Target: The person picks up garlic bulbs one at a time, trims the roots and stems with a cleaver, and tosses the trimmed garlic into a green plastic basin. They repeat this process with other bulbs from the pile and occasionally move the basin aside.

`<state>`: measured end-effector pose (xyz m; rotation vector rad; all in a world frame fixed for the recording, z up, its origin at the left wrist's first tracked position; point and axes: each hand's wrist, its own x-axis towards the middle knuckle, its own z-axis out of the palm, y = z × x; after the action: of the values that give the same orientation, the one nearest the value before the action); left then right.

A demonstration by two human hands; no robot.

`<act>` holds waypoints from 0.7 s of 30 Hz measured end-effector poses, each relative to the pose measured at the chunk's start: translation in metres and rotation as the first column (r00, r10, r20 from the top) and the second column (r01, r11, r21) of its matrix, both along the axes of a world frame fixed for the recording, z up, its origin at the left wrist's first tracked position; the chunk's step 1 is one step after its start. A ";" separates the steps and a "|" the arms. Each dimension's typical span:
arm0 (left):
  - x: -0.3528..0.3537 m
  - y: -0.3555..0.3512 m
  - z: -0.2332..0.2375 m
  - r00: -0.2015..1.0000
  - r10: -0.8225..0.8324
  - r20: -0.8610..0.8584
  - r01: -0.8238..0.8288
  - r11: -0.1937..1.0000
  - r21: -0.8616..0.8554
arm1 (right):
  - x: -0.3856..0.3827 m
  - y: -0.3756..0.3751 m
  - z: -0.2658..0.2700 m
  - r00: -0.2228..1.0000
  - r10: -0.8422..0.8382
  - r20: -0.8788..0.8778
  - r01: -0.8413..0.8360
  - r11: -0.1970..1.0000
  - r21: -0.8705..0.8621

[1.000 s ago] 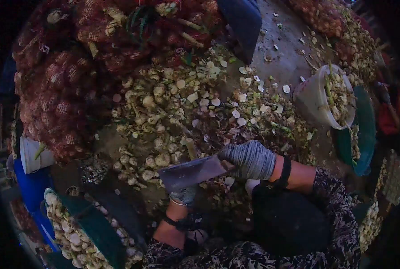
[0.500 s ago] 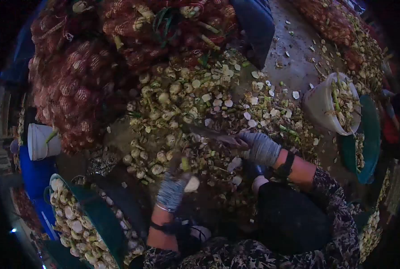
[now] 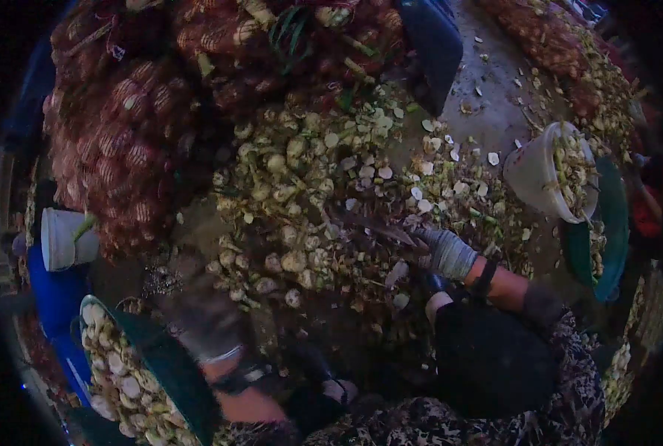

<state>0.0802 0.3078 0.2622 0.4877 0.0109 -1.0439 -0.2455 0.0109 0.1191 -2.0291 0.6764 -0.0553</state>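
Observation:
My right hand (image 3: 450, 255), in a grey knit glove, is closed on the handle of a knife (image 3: 382, 229) whose dark blade points left over the heap. My left hand (image 3: 207, 325), also gloved, is beside the rim of a green tub (image 3: 172, 357); motion smears its fingers, so what it holds, if anything, cannot be made out. Pale trimmed garlic bulbs (image 3: 116, 364) fill that tub. In front of me a heap of garlic bulbs (image 3: 294, 260) with stems lies on the floor, mixed with cut slices and peelings.
Red mesh sacks (image 3: 123, 149) of bulbs stand at the back left. A white bucket (image 3: 68, 238) rests on a blue container (image 3: 56, 286) at left. On the right, a whitish bucket (image 3: 532, 171) holds stems, beside a green tub (image 3: 614, 230). Scraps (image 3: 493, 158) litter the floor.
My left hand has swung left and down, from the front of the heap to the green tub. The right hand and knife have shifted slightly right and down.

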 end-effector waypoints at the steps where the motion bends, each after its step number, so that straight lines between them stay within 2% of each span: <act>1: -0.019 -0.046 -0.017 0.932 0.005 0.363 -0.206 0.831 0.517 | 0.000 -0.004 0.006 0.997 0.023 -0.076 -0.023 1.000 0.004; 2: -0.026 -0.070 -0.061 0.848 -0.222 0.481 -0.117 0.807 0.579 | -0.005 -0.007 -0.003 0.997 0.012 -0.083 -0.013 1.000 -0.003; 3: -0.014 -0.085 -0.113 0.470 -0.632 0.616 -0.235 0.583 0.778 | -0.011 -0.007 -0.019 0.999 -0.033 -0.036 0.038 0.991 0.131; 4: -0.011 -0.099 -0.186 0.423 -0.559 0.713 -0.263 0.677 0.687 | -0.015 -0.009 -0.029 0.996 -0.084 0.005 0.080 0.961 0.265; 5: -0.015 -0.116 -0.234 0.373 -0.474 0.798 -0.284 0.760 0.585 | -0.014 -0.011 -0.014 0.996 -0.092 -0.003 0.089 0.961 0.262; 6: -0.018 -0.136 -0.236 0.375 -0.475 0.796 -0.274 0.764 0.584 | -0.010 -0.012 0.017 0.996 -0.080 -0.049 0.087 0.983 0.161; 7: -0.022 -0.160 -0.233 0.256 -0.750 0.610 -0.340 0.521 0.783 | -0.008 -0.015 0.033 0.993 -0.073 -0.096 0.079 0.995 0.060; 8: -0.023 -0.181 -0.233 0.156 -0.932 0.327 -0.436 0.232 0.870 | -0.013 -0.019 0.030 0.991 -0.084 -0.103 0.090 0.994 0.057; 9: -0.024 -0.200 -0.232 0.047 -0.997 0.069 -0.469 0.039 0.883 | -0.021 -0.025 0.027 0.977 -0.060 -0.202 0.072 0.996 0.053; 10: -0.025 -0.207 -0.231 0.039 -0.997 0.072 -0.460 0.046 0.887 | -0.025 -0.030 0.029 0.953 -0.035 -0.301 0.053 0.997 0.053; 12: -0.022 -0.212 -0.225 0.194 -0.981 0.001 -0.374 -0.073 0.924 | -0.030 -0.032 0.030 0.949 -0.066 -0.307 0.104 0.989 0.109; 13: -0.022 -0.211 -0.226 0.186 -0.983 -0.002 -0.373 -0.072 0.925 | -0.029 -0.031 0.032 0.949 -0.094 -0.301 0.149 0.975 0.165; 14: -0.024 -0.208 -0.225 0.289 -0.915 0.282 -0.195 0.233 0.953 | -0.028 -0.031 0.030 0.948 -0.106 -0.301 0.161 0.973 0.166; 15: -0.027 -0.204 -0.224 0.432 -0.751 0.499 -0.043 0.536 0.843 | -0.027 -0.031 0.027 0.959 -0.130 -0.253 0.174 0.972 0.161; 16: -0.030 -0.196 -0.226 0.421 -0.758 0.498 -0.030 0.537 0.843 | -0.027 -0.030 0.027 0.966 -0.154 -0.209 0.189 0.970 0.155; 18: -0.042 -0.175 -0.232 0.405 -0.656 0.636 0.094 0.722 0.685 | -0.016 -0.032 0.036 0.971 -0.178 -0.160 0.205 0.964 0.167; 19: -0.055 -0.172 -0.217 0.405 -0.656 0.637 0.107 0.726 0.679 | -0.008 -0.031 0.042 0.978 -0.183 -0.101 0.198 0.964 0.178; 21: -0.083 -0.173 -0.168 -0.077 -0.764 0.641 0.020 0.641 0.767 | 0.003 -0.027 0.060 0.974 -0.211 -0.077 0.222 0.960 0.168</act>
<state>-0.0023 0.1349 0.0938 1.8745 -1.2902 -1.1062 -0.2421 -0.0164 0.1788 -1.7868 0.9072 -0.0627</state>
